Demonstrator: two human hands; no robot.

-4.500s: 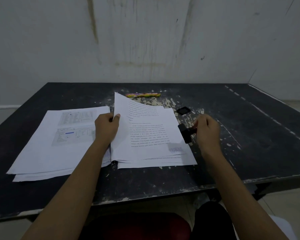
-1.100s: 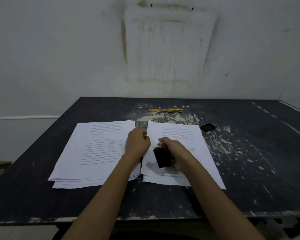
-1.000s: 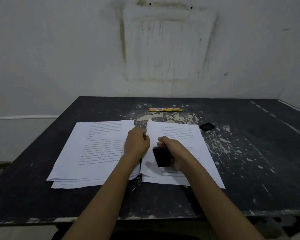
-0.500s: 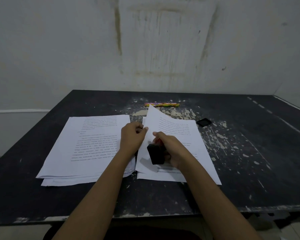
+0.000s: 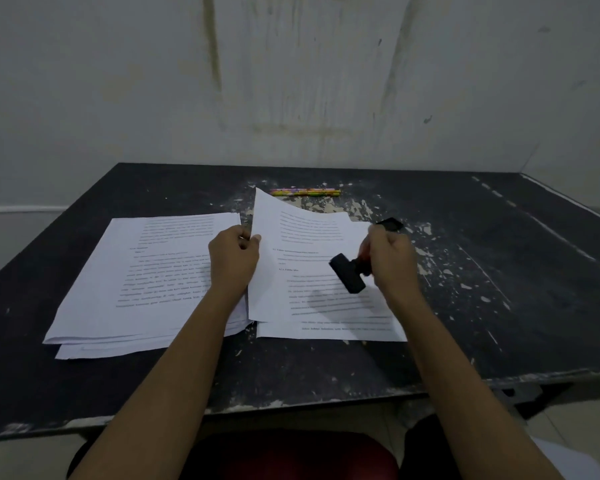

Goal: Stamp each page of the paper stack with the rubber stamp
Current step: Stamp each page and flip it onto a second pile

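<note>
Now, mid-frame: top page (image 5: 291, 244) of paper stack (image 5: 329, 329) pinched at left edge by left hand (image 5: 234, 259), thumb against curled fingers. Page's far corner lifted toward upper centre, judged ready for turning onto text-up pile (image 5: 146, 282) at centre left. Rubber stamp (image 5: 347, 277) gripped by handle in right hand (image 5: 390, 263), fingers wrapped round it. Stamp held tilted and raised right of centre, probably so page passes freely. Small black square (image 5: 390, 224) seen just behind right hand.

Two paper stacks on one desk (image 5: 499, 306): left stack (image 5: 146, 282), right stack (image 5: 329, 327). One rubber stamp (image 5: 347, 277), two pencils (image 5: 305, 192), one small black pad (image 5: 390, 224).
</note>
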